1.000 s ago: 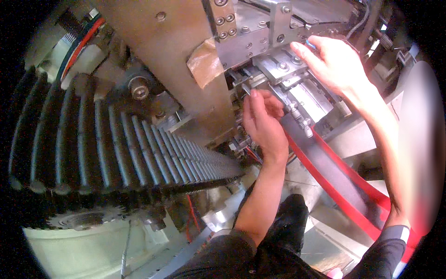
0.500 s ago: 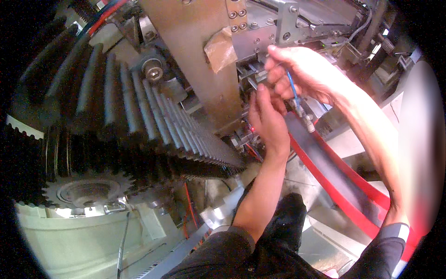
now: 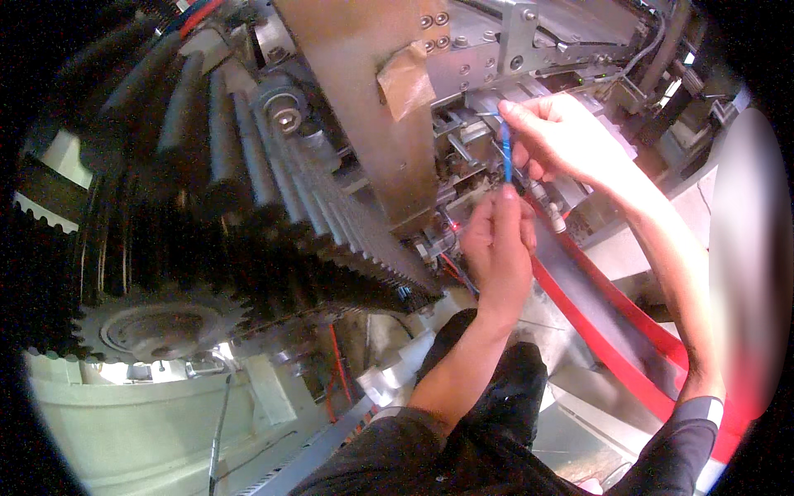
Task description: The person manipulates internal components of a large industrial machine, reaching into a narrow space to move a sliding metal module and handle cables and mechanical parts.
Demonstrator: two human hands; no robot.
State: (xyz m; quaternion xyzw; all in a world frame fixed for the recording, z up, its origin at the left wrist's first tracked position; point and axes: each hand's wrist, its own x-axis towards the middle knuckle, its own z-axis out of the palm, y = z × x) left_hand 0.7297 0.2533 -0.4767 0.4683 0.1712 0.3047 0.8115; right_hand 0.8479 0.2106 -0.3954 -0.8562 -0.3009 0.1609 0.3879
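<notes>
A thin blue strip [image 3: 507, 155], which may be a narrow tube, runs almost upright between my hands. My left hand [image 3: 499, 240] pinches its lower end between thumb and forefinger. At its upper end, the thumb and forefinger of my right hand [image 3: 558, 140] close on it, with the other fingers curled below. Behind the strip lie the machine's small metal clamps and blocks [image 3: 475, 132]. A small pale metal fitting [image 3: 557, 221] sits just below my right hand, close to a red-edged chute [image 3: 579, 306].
To the left, a large chain of dark rods [image 3: 231, 157] slants toward the middle, above a toothed wheel [image 3: 161, 322]. A broad metal plate [image 3: 356, 91] with brown tape [image 3: 407, 81] stands left of my hands. The chute curves down to the lower right.
My left hand has dropped slightly and now pinches the blue strip's lower end. My right hand has shifted a little right, and the strip stands straighter. The view has moved slightly.
</notes>
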